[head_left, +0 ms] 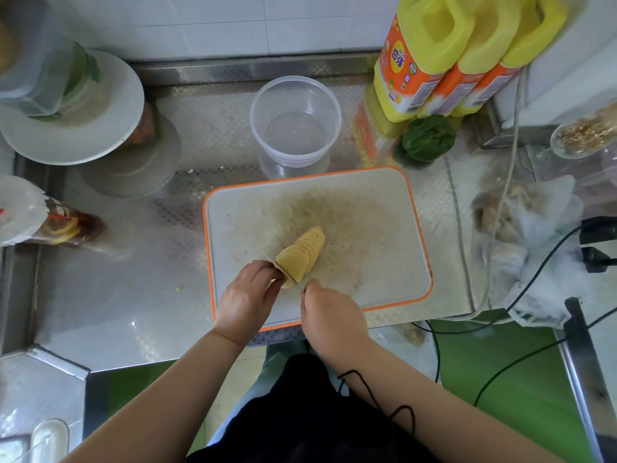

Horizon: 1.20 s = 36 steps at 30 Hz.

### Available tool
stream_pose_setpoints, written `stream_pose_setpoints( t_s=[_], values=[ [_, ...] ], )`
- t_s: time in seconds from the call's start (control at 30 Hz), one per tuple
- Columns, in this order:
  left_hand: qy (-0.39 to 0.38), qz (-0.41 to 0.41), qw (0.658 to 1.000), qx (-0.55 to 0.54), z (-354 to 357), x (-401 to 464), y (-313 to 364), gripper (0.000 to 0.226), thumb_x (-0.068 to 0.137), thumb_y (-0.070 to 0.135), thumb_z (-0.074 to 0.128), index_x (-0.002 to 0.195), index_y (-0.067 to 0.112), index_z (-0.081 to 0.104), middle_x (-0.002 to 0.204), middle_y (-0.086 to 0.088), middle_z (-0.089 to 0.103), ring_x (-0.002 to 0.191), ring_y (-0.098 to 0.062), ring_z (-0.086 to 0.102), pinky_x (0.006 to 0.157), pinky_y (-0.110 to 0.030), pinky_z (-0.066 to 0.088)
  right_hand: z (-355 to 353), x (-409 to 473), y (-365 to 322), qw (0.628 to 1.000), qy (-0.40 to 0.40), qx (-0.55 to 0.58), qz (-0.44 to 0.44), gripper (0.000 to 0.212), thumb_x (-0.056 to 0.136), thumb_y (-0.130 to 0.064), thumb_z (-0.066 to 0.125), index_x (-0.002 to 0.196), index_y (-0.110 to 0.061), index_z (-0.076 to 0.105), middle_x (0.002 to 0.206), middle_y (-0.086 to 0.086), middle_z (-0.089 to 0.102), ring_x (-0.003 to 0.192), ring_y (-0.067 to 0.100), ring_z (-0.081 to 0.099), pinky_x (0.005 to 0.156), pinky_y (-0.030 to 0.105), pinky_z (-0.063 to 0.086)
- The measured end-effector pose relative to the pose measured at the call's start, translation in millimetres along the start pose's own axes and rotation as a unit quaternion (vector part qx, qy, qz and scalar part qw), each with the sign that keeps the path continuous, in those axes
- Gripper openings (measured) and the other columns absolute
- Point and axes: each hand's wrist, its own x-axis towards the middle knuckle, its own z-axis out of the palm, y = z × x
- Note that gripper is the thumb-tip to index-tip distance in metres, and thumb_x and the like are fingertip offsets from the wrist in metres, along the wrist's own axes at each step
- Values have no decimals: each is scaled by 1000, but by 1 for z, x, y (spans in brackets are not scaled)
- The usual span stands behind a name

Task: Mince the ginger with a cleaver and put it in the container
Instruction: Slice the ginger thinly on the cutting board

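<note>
The ginger (302,253) lies on the white, orange-rimmed cutting board (374,228) near its front-left part — a fanned row of pale yellow slices leaning on one another, with an uncut end nearest the person. The left hand (245,297) has its fingers curled over that near end, holding it down on the board. The right hand (329,315) is closed round the handle of the cleaver (263,253), whose blade is seen edge-on as a thin line running up and to the left from the hand, standing just beside the left fingertips at the cut face of the ginger. Behind the board, well apart from the ginger, stands the clear round container (295,123), upright on the steel counter (133,295). To its right stand three yellow oil bottles (460,58) with a green pepper (427,137) at their foot. On the left of the counter sits a white plate (71,110) — a capped bottle (50,225) lies on its side nearer the person.
</note>
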Motion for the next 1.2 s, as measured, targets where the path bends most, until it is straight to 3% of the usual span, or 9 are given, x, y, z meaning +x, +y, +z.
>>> stream_pose_setpoints(
  t_s=[0.03, 0.2, 0.87, 1.03, 1.1, 1.2],
  values=[
    [-2, -1, 1000, -1, 0, 0, 0, 16, 90, 18, 57, 89, 5, 67, 89, -7, 63, 81, -20, 56, 69, -25, 45, 1, 1, 0, 1000, 18, -4, 0, 6, 90, -16, 60, 91, -11, 57, 77, 6, 66, 70, 24, 67, 56, 25, 30],
    [-6, -17, 1000, -10, 0, -1, 0, 20, 91, 20, 56, 90, 5, 70, 90, -5, 65, 78, -20, 61, 66, -25, 48, 5, 3, 3, 999, -35, 17, 9, 15, 100, -17, 40, 106, -10, 52, 97, 8, 65, 91, 27, 64, 64, 29, 33],
    [28, -27, 999, -25, 5, -3, 1, 18, 91, 17, 59, 87, 5, 71, 88, -6, 65, 77, -18, 60, 70, -23, 49, 20, 27, -3, 992, -107, 45, 47, 19, 96, -11, 44, 110, -3, 54, 105, 15, 64, 97, 32, 61, 73, 33, 44],
    [37, -1, 999, -24, 4, -4, -2, 8, 90, 12, 62, 95, 7, 66, 93, -8, 64, 83, -22, 62, 72, -32, 53, 29, 30, -2, 991, -111, 49, 53, 21, 96, -8, 43, 112, -2, 54, 108, 17, 64, 99, 32, 61, 79, 35, 47],
    [48, 15, 999, 4, -1, -2, 2, 16, 88, 11, 63, 104, 12, 58, 100, -12, 61, 91, -27, 58, 78, -35, 50, 32, 30, -1, 992, -107, 40, 49, 20, 97, -11, 41, 112, -4, 53, 107, 15, 64, 99, 31, 62, 78, 35, 47],
    [39, 44, 994, 89, -13, 15, 8, 14, 93, 27, 54, 100, 19, 63, 116, -9, 54, 100, -35, 52, 88, -44, 41, 37, 31, 1, 995, -94, 18, 42, 22, 100, -13, 38, 115, -7, 52, 107, 12, 65, 98, 29, 63, 77, 34, 47]
  ],
)
